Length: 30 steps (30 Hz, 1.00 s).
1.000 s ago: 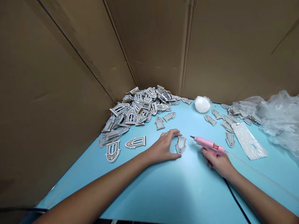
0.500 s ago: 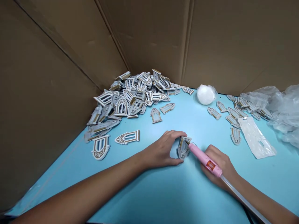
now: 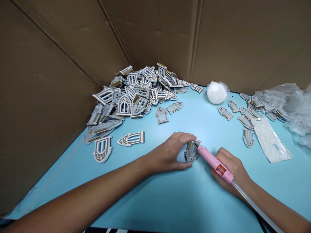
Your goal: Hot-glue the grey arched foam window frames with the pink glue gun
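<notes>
Between its thumb and fingers, my left hand (image 3: 173,152) grips a small arched window piece (image 3: 191,155) by its two ends, tilted, its grey back side showing. My right hand (image 3: 232,166) is wrapped round a pink hot glue gun (image 3: 213,162), with a long clear glue stick (image 3: 252,202) coming out of its rear. The gun's tip is at the upper right end of the window piece; whether it touches is too small to tell. Left of my left hand lie two white and gold window pieces, one sideways (image 3: 131,138) and one slanted (image 3: 102,149).
A big heap of window pieces (image 3: 136,94) stands in the back left corner against cardboard walls (image 3: 155,32). At the back right are a round clear container with white contents (image 3: 217,93), several grey-backed pieces (image 3: 246,113), a flat plastic packet (image 3: 270,140) and crumpled clear plastic (image 3: 297,106).
The view has shifted slightly, so the heap sits higher in the picture. Both hands keep their grip, and the glue gun's tip stays at the window piece's upper end.
</notes>
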### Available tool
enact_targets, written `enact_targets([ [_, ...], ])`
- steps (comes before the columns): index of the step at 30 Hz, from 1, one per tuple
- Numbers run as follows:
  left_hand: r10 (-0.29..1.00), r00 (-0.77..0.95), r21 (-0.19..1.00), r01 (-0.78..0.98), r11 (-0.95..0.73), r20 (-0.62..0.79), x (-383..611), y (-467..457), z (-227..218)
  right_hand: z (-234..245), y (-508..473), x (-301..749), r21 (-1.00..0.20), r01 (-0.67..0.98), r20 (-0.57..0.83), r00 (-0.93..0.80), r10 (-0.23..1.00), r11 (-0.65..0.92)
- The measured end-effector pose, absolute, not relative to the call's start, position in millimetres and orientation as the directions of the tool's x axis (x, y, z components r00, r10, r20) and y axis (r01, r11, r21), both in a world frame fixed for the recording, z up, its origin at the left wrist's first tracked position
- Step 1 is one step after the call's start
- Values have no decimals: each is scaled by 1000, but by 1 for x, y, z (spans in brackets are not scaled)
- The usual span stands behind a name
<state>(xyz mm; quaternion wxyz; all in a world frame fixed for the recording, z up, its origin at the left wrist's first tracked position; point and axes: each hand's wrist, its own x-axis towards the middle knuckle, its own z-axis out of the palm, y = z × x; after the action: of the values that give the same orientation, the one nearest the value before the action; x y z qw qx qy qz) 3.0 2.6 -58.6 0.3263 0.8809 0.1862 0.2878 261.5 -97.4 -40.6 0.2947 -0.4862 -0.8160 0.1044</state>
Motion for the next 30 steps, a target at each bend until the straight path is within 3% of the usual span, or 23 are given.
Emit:
enact_targets([
  [5, 545, 772, 701, 188, -688, 327, 3, 3, -58, -41, -98, 262, -449, 751, 363, -342, 867, 484],
  [30, 545, 766, 695, 184, -695, 342, 2, 4, -58, -42, -99, 265, -440, 773, 339, -328, 882, 457],
])
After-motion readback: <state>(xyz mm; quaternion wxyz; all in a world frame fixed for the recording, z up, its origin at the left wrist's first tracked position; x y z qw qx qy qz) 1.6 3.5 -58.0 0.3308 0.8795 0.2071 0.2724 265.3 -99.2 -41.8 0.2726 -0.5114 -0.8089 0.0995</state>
